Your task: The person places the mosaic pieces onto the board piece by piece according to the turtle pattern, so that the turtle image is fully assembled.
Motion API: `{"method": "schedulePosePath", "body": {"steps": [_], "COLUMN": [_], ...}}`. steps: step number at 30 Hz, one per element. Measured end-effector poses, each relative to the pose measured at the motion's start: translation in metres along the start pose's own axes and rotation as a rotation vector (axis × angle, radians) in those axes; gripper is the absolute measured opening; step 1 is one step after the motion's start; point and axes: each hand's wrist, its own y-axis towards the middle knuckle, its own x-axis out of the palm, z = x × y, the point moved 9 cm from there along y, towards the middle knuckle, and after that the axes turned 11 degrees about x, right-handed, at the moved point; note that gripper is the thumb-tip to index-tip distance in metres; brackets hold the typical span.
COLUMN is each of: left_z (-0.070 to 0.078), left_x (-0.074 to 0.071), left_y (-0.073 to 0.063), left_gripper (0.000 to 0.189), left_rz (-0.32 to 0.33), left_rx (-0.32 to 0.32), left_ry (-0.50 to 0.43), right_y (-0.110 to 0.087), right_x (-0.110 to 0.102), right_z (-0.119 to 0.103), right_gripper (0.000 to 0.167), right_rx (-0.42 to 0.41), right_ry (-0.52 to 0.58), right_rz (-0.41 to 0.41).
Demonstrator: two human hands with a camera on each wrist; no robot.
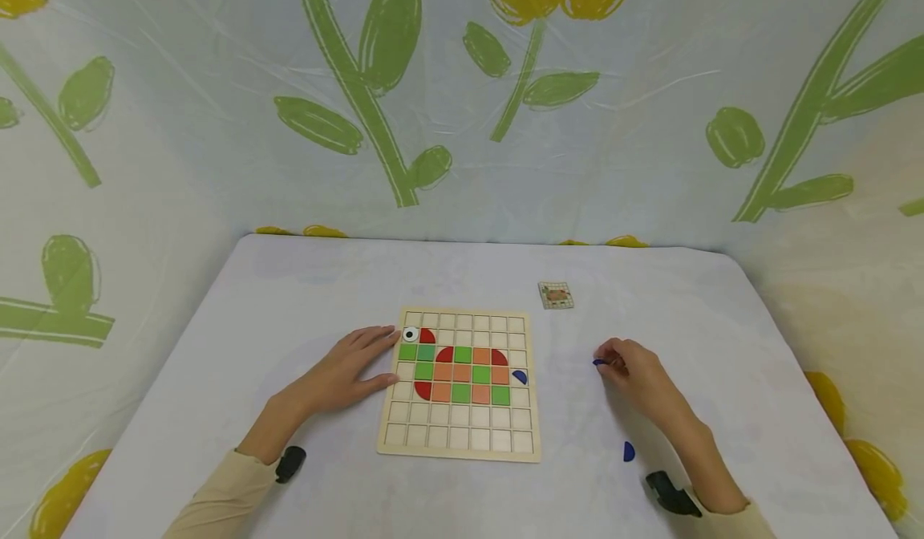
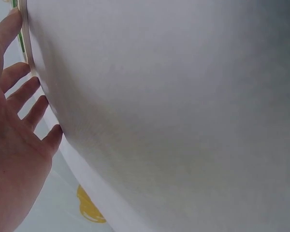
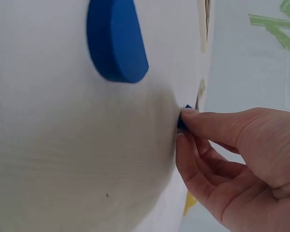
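Note:
A square wooden grid board [image 1: 462,439] lies on the table, with green, orange and red pieces and a round eye piece [image 1: 411,334] set in its cells. One blue half-round piece [image 1: 520,377] sits in a cell near the board's right edge. My left hand [image 1: 345,372] rests at the board's left edge, fingers spread and fairly straight, thumb and fingertips touching the rim. To the right of the board, my right hand [image 1: 635,374] pinches a small blue piece [image 3: 184,121] between thumb and finger. Another blue half-round piece [image 1: 629,451] lies on the table nearer me.
A small picture card [image 1: 556,295] lies beyond the board's top right corner. White cloth covers the table [image 1: 325,282], and a flower-print curtain [image 1: 577,186] hangs behind it. Dark bands [image 1: 671,493] sit on both wrists.

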Motion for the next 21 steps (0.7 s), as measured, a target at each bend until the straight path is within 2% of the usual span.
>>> {"method": "schedulePosePath", "body": {"steps": [7,21], "left_z": [-0.001,-0.003], "left_x": [-0.001,0.001], "left_y": [0.000,0.000], "left_gripper": [0.072,0.072], "left_rz": [-0.001,-0.005], "left_rx": [-0.008,-0.007], "left_ry": [0.002,0.008], "right_y": [-0.007,-0.012], "right_x": [-0.002,0.017], "right_z": [-0.015,-0.052], "right_gripper": [0.016,0.020], "right_rx": [-0.087,-0.161], "right_ry": [0.063,0.129], "right_rz": [0.023,-0.039]}}
